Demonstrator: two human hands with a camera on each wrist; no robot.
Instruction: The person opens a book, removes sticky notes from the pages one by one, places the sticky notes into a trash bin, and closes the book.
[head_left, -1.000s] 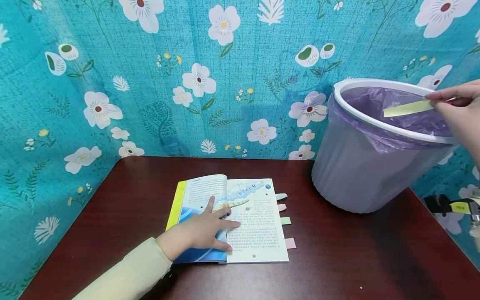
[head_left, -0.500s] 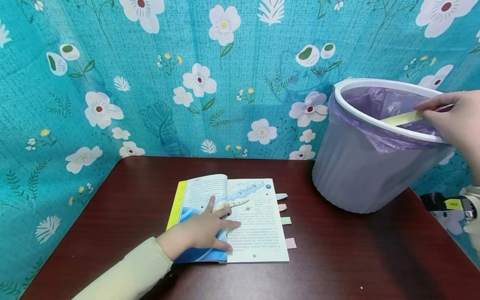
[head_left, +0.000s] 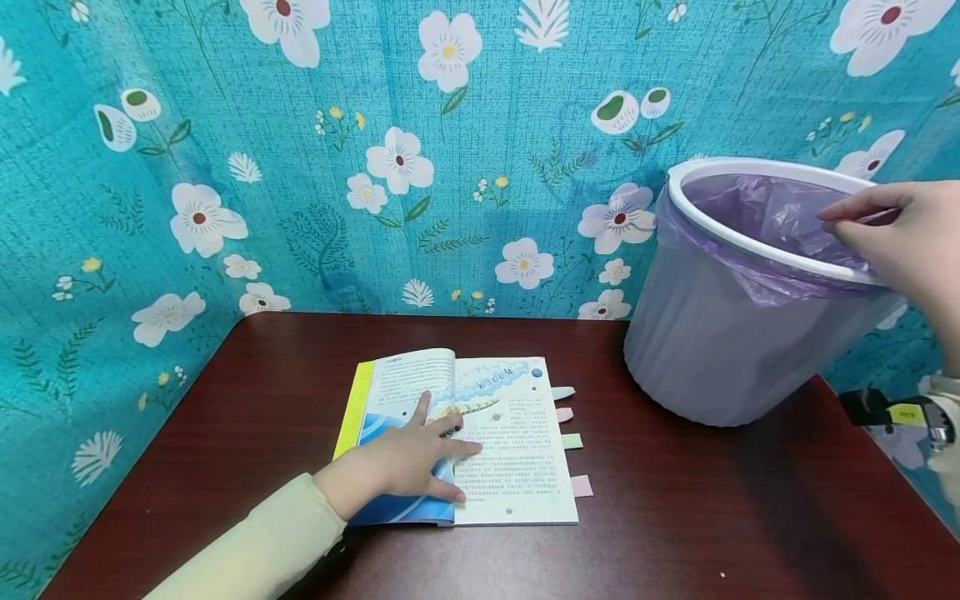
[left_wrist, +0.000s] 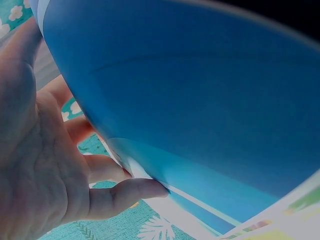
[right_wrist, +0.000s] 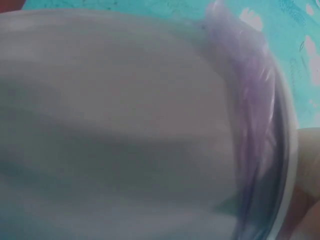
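Observation:
An open book (head_left: 510,467) lies on the dark table, its left page partly blue. My left hand (head_left: 408,458) rests across its middle with the fingers spread, pressing the pages. In the left wrist view the blue page (left_wrist: 190,110) rises beside the fingers. At the right, my right hand (head_left: 915,242) hangs over the near rim of a grey trash can (head_left: 720,350) lined with a purple bag (head_left: 780,287). Its thumb and index finger are bent near each other, with nothing visible between them. The right wrist view shows the can's side and part of that hand beyond the rim.
Coloured sticky tabs, including a green one (head_left: 572,442) and a pink one (head_left: 582,486), stick out of the book's right edge. A floral curtain (head_left: 450,167) hangs behind the dark red table (head_left: 660,517). The trash can stands at the table's right side.
My right hand has moved left and slightly down over the trash can. The pale yellow paper strip it pinched is gone from its fingers and out of sight. My left hand has stayed still.

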